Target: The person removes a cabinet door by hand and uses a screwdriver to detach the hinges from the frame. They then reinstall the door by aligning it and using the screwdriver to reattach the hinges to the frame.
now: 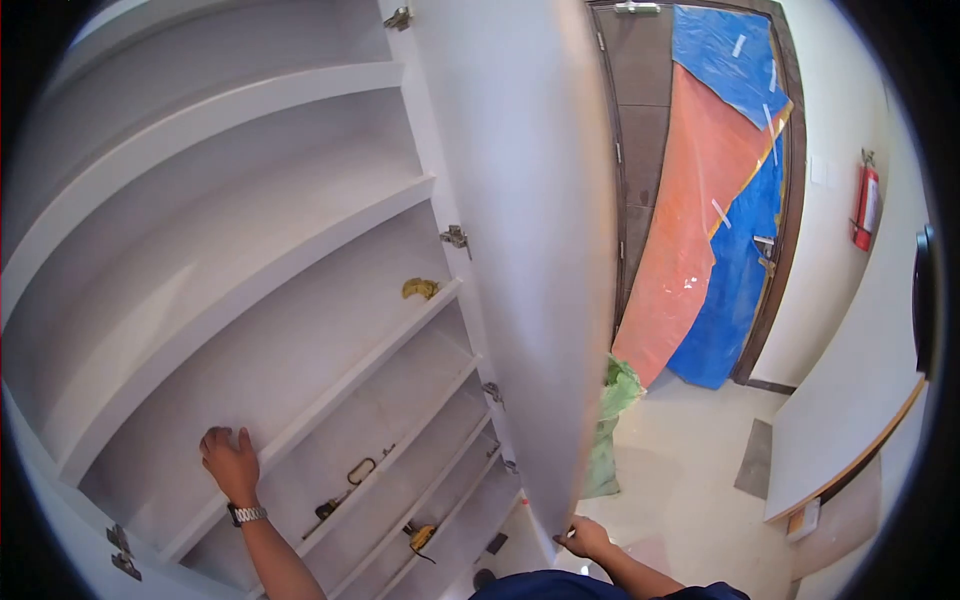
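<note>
My left hand, a metal-band watch on its wrist, reaches over a white shelf of the tall cabinet, fingers stretched out and nothing in them. Low on the right, my right hand has its fingers closed at the free edge of the open white cabinet door. On the same shelf as my left hand, farther right, lies a crumpled yellowish thing. Lower shelves bear a dark tool with a loop handle and a yellow-and-black tool.
Metal hinges line the cabinet's right side. Past the door stand a green sack and a brown door partly covered in blue and pink sheeting. A red fire extinguisher hangs on the right wall. A grey mat lies on the floor.
</note>
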Demonstrator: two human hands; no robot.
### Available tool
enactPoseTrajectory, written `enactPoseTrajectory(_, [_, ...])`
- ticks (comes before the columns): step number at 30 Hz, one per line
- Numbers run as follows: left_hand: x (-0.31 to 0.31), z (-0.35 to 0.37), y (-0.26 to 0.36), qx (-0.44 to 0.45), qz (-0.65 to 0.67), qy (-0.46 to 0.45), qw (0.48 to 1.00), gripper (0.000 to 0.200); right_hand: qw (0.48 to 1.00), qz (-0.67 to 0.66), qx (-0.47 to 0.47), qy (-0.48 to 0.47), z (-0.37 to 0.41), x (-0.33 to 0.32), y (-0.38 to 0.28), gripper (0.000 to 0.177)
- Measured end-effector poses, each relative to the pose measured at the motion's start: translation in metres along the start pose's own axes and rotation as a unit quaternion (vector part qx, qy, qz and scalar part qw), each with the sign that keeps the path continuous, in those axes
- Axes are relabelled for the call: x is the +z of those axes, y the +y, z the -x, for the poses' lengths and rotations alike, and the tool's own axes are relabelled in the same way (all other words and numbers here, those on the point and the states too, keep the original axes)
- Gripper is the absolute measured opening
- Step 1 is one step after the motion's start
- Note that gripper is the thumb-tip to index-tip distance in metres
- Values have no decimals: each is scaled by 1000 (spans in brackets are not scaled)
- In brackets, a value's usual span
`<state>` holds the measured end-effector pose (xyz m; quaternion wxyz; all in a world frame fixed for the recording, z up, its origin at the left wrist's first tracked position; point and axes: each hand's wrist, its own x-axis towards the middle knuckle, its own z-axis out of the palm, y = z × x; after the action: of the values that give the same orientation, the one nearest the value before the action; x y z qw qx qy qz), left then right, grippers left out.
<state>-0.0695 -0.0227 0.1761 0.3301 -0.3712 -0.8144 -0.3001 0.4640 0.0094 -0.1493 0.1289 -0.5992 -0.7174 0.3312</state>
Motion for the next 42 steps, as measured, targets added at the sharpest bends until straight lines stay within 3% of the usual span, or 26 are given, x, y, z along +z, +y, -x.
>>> enactPoseTrajectory(11, [1, 0, 3, 4, 14, -15, 1000, 24, 970, -36, -171, -166, -22, 63, -51, 70])
enactPoseTrajectory(19, [10, -2, -11, 72, 14, 2, 997, 22, 950, -54, -220, -214, -57, 83, -62, 71])
enactPoseTrajectory(23, [2, 1, 3, 34, 3, 0, 999, 22, 937, -78, -207, -270, -54, 72, -63, 77])
enactPoseTrajectory(38, [-1, -1, 9, 1, -7, -6, 1000, 25, 924, -60, -249, -284, -78, 93, -100, 81])
enactPoseTrajectory(42, [4, 0, 6, -2, -6, 4, 1000, 24, 916, -71, -301, -254, -86, 105, -93, 85])
